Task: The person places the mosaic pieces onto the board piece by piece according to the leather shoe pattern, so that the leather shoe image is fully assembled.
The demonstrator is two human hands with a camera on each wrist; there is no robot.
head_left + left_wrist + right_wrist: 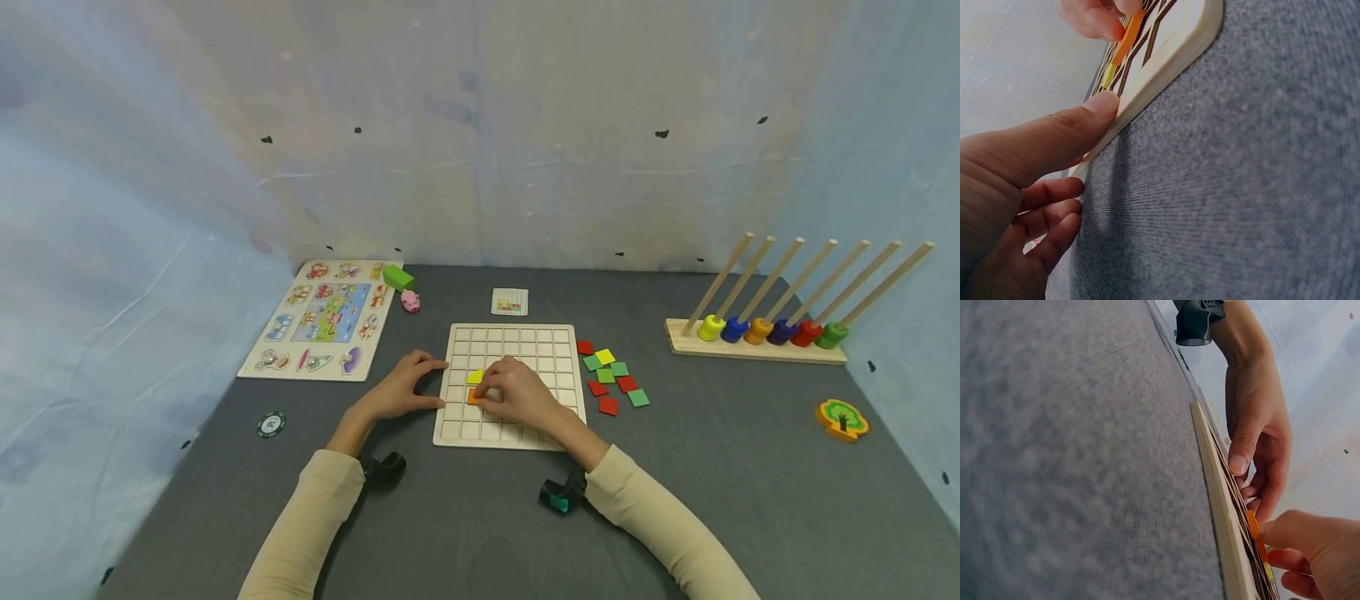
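A square wooden grid board [517,336] lies on the table in the head view. My right hand [521,395] is over its left part and pinches an orange square tile [1129,39] between thumb and fingers. In the right wrist view the orange tile [1252,524] is tilted against the board's surface. A yellow tile [475,377] lies in the grid just beyond it, partly covered by the fingers. My left hand [399,389] touches the board's left edge with thumb and fingertips spread apart. Some cells are hidden under the right hand.
Several loose red, green and yellow tiles [605,376] lie right of the board. A pattern card [510,302] is behind it. Further out are a picture puzzle [360,364], green block [398,278], pink pig [410,302], poker chip [271,424], peg stand [757,350] and tree piece [842,419].
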